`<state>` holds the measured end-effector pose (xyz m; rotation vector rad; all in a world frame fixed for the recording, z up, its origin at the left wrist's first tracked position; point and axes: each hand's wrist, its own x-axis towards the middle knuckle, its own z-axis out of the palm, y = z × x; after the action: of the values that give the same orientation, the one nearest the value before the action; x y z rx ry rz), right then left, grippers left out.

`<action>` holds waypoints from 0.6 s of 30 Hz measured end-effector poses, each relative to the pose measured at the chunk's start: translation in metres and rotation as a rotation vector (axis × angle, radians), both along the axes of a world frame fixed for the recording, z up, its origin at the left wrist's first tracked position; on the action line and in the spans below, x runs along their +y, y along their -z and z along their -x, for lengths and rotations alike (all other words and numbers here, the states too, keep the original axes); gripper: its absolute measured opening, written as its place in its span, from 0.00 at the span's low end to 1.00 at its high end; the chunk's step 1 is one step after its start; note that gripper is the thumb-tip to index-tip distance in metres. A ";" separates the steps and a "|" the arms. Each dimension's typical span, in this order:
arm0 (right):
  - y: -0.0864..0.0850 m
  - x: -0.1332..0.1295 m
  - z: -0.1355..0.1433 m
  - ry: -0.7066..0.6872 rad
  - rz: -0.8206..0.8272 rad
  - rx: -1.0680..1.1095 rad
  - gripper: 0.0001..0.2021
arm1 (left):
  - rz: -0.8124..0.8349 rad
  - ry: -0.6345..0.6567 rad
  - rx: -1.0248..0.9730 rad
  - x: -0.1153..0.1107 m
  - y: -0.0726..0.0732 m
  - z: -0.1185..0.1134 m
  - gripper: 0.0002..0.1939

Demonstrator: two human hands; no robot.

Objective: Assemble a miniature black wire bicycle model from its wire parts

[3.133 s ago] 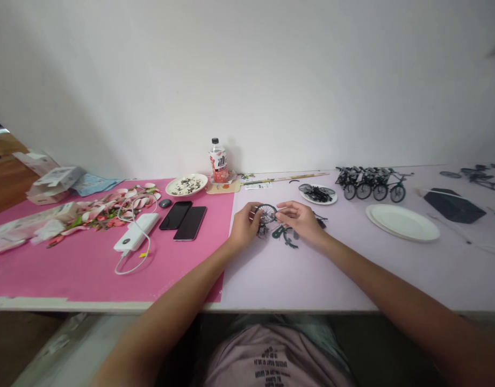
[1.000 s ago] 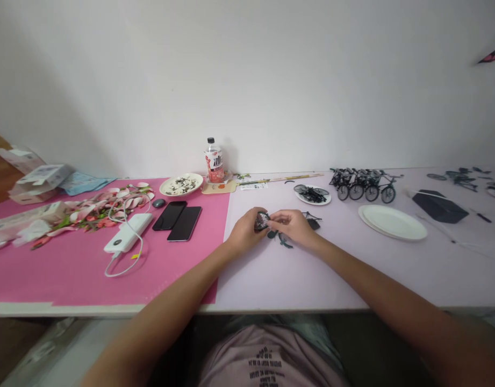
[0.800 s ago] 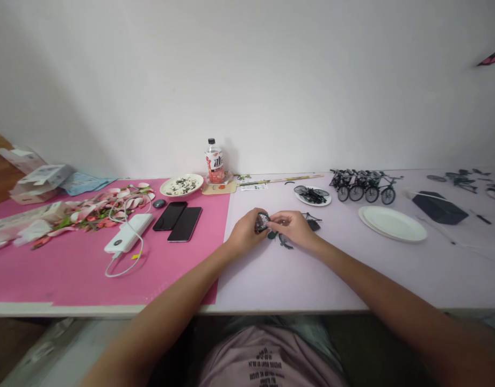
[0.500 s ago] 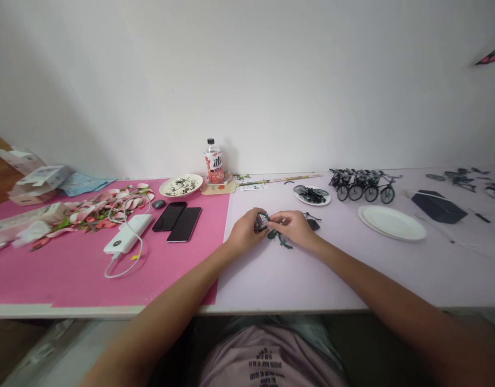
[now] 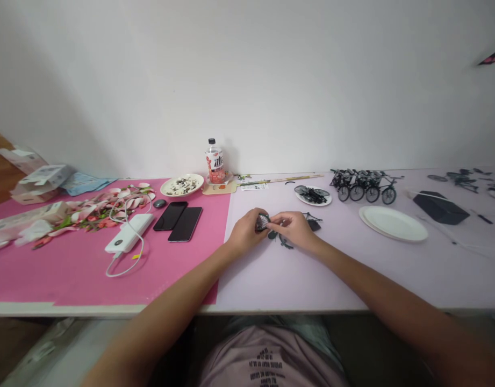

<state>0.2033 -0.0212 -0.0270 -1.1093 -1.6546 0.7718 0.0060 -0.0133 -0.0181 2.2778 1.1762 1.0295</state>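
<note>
A small dark spoked wheel (image 5: 262, 221) is gripped by my left hand (image 5: 244, 231), its fingers curled round the rim. From the right, my right hand (image 5: 294, 230) pinches at the wheel's near side, fingertips touching it. Whatever else lies between the fingertips is too small to make out. Dark green bicycle parts (image 5: 285, 241) lie on the pale table just below the hands. Behind my right hand sits a black piece (image 5: 313, 224), partly covered. Several assembled miniature bicycles (image 5: 364, 185) stand at the back right.
Beyond my hands is a plate of black parts (image 5: 313, 195). Stacked white plates (image 5: 396, 223) and a black block (image 5: 439, 207) lie right. Leftward are two phones (image 5: 185, 224), a power bank (image 5: 129, 233), flower pieces (image 5: 98, 209) and a bottle (image 5: 215, 162).
The camera view has shifted very slightly. Both hands keep the same hold on the wheel, whose spoked face is turned a little more into view.
</note>
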 end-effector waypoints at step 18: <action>-0.001 -0.004 0.002 0.025 -0.109 -0.050 0.10 | -0.020 -0.017 0.074 -0.003 -0.003 0.000 0.18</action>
<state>0.2016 -0.0248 -0.0262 -1.0787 -1.7006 0.6349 0.0062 -0.0159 -0.0152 2.3435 1.2215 0.9754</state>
